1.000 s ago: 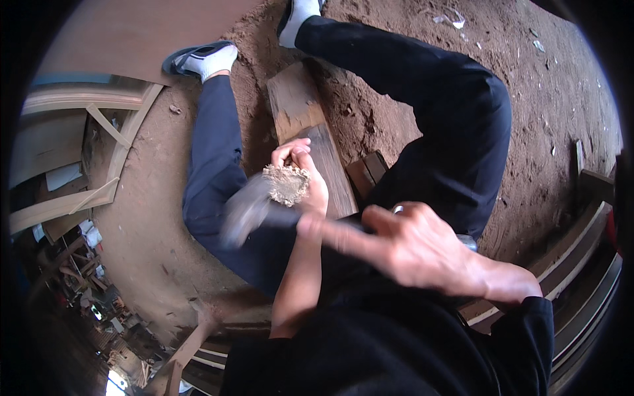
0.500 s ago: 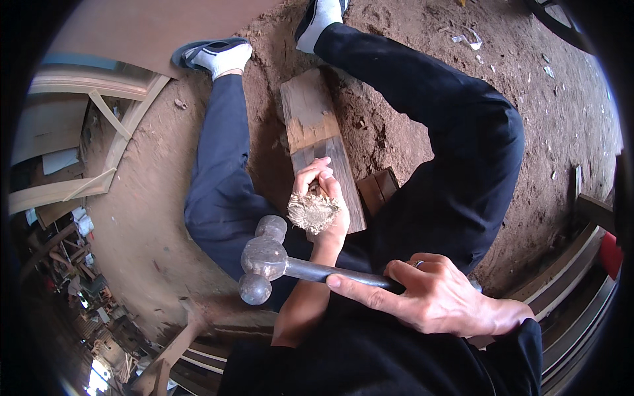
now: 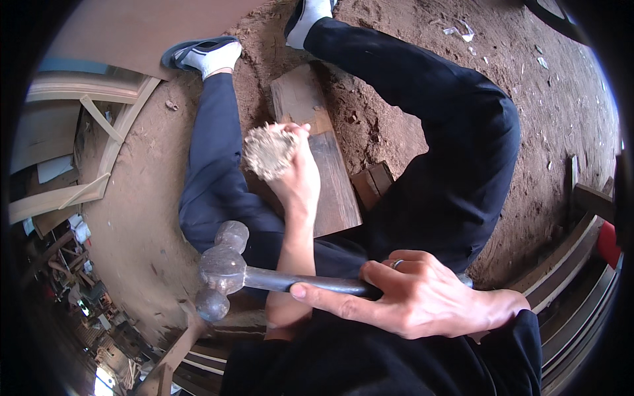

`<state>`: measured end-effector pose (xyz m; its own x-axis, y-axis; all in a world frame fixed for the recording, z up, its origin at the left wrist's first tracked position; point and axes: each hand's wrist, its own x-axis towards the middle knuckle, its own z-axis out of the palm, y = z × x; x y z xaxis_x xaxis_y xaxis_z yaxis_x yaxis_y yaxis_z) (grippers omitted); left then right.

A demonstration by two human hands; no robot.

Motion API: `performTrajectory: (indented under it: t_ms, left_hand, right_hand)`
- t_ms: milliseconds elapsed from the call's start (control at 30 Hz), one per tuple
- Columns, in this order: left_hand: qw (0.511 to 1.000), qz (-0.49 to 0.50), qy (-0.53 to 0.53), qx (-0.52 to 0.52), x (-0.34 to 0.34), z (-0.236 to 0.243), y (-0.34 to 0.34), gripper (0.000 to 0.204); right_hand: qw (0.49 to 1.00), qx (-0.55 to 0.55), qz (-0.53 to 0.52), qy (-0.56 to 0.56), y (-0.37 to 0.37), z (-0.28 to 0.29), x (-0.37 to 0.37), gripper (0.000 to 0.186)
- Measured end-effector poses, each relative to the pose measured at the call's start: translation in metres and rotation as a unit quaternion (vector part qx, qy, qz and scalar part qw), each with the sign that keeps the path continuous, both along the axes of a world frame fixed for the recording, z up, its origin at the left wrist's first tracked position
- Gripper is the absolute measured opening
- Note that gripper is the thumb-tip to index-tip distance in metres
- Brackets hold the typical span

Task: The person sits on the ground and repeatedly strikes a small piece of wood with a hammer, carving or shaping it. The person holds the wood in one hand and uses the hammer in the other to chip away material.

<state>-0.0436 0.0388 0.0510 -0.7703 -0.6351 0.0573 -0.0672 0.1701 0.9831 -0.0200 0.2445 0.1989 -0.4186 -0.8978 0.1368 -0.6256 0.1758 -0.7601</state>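
Note:
My right hand [image 3: 422, 297] is closed round the dark handle of a heavy metal hammer [image 3: 222, 269], its index finger stretched along the shaft. The rounded steel head points left, over my left forearm and thigh. My left hand [image 3: 298, 175] is closed round a chisel, whose frayed, mushroomed wooden handle end [image 3: 269, 153] faces up at me. The fingers and handle hide its blade. Below and beside that hand lies a wooden board [image 3: 330, 178], between my legs, pale at its far part and darker brown at the near part.
A small wooden block [image 3: 372, 185] sits against the board's right side. My legs [image 3: 214, 152] flank the board on dirt ground [image 3: 139, 204]. Wooden frames [image 3: 99, 188] stand at left, timber rails [image 3: 568, 264] at lower right, and cluttered scraps [image 3: 72, 264] at lower left.
My left hand has lifted and moved forward and left with the chisel, off the board's middle. The hammer in my right hand has shifted left.

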Motion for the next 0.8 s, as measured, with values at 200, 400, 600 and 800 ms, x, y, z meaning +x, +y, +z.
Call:
performTrajectory:
  t_ms: [200,400,600,800]
  left_hand:
    - [0.999,-0.004,-0.038,-0.012,-0.017,0.004,-0.003,0.008]
    - [0.999,0.006,-0.032,-0.030,-0.008,0.005,0.001,0.008]
    - [0.997,0.010,-0.024,-0.068,-0.004,0.001,0.009,0.008]
    - [0.999,0.021,-0.031,-0.037,0.005,-0.004,0.008,0.006]
  right_hand:
    - [0.999,-0.023,-0.035,0.012,0.001,-0.005,0.004,0.069]
    - [0.991,-0.083,-0.089,0.060,-0.002,0.006,-0.007,0.070]
    - [0.996,0.023,-0.082,0.011,0.004,-0.014,-0.010,0.086]
    - [0.995,0.034,-0.090,0.005,0.006,-0.016,-0.008,0.085]
